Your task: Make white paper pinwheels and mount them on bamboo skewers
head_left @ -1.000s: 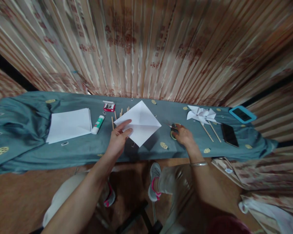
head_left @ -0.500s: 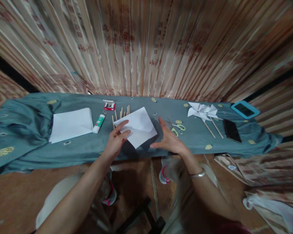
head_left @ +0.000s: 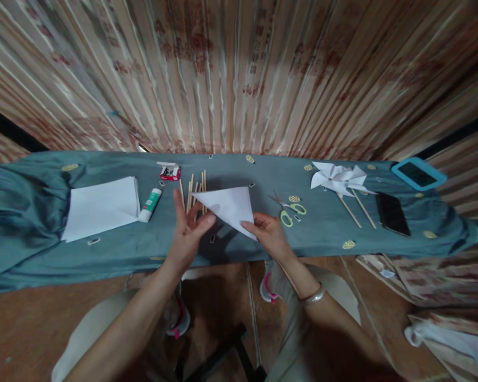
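A sheet of white paper (head_left: 231, 206), folded into a triangle, is held a little above the cloth. My right hand (head_left: 269, 233) pinches its lower right corner between thumb and fingers. Close to the paper's left point, my left hand (head_left: 188, 225) has its thumb and fingers spread. One of its fingertips lies near or behind the paper edge, and I cannot tell whether it touches. Several wooden sticks (head_left: 190, 192) lie just beyond my left hand. Scissors with green handles (head_left: 287, 208) rest to the right of my right hand.
On the blue-green tablecloth (head_left: 239, 170) are a paper stack (head_left: 101, 207), a glue stick (head_left: 150, 205) and a small red box (head_left: 170, 171) at left. White paper pinwheels (head_left: 336, 179) on sticks, a black phone (head_left: 393, 213) and a blue-framed tablet (head_left: 419, 173) lie at right.
The square sheet has become a triangle. My right hand, empty and spread before, now pinches its corner. My left hand has come off the sheet's face and spread its fingers.
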The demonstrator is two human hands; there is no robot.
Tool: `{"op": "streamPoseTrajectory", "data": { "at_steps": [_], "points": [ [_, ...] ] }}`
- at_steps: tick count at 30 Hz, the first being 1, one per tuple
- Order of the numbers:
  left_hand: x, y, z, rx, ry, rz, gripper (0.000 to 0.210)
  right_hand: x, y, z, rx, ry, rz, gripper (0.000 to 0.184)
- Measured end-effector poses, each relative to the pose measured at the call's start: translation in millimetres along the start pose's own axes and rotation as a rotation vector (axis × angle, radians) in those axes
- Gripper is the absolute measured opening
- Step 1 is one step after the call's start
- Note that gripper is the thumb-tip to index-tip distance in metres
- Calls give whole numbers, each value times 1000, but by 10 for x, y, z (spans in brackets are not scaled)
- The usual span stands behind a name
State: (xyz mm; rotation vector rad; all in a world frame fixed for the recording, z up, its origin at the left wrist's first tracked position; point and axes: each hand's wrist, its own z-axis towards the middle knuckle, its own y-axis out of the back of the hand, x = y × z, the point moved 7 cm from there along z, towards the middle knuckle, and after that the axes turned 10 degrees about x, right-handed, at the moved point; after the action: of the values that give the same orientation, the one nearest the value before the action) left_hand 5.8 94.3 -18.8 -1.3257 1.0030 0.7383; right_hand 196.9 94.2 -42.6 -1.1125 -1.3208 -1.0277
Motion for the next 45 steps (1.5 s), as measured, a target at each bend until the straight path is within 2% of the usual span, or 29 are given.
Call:
{"op": "streamPoseTrajectory", "data": {
  "at_steps": [2,5,7,10,15,19,24,30,37,45],
  "points": [
    [67,25,3,-33,40,-52,103,-66,-54,-22,-1,-36,109,30],
    [214,9,3,-39,186,-98,54,-112,-172,-45,50,-76,207,31],
    [274,3,-4,-68,251,-101,40,-115,-245,-42,98,-101,239,31],
    [303,-1,-4,-106,279,-94,40,-85,-283,-1,112,-123,304,30],
    [348,5,25,-79,296,-30,38,31,-174,129,-1,-96,433,33],
    [385,16,41,-73,303,-27,36,77,-96,189,-57,-82,430,28],
    [400,-10,64,-55,317,-39,40,61,-25,202,-83,-65,373,29],
    [378,-84,86,35,285,-17,45,126,230,196,-192,42,253,24],
    [408,-192,66,129,368,-144,59,253,300,122,-166,114,57,14],
    [393,-140,87,113,266,40,30,266,218,143,-127,103,55,18]
  ]
}}
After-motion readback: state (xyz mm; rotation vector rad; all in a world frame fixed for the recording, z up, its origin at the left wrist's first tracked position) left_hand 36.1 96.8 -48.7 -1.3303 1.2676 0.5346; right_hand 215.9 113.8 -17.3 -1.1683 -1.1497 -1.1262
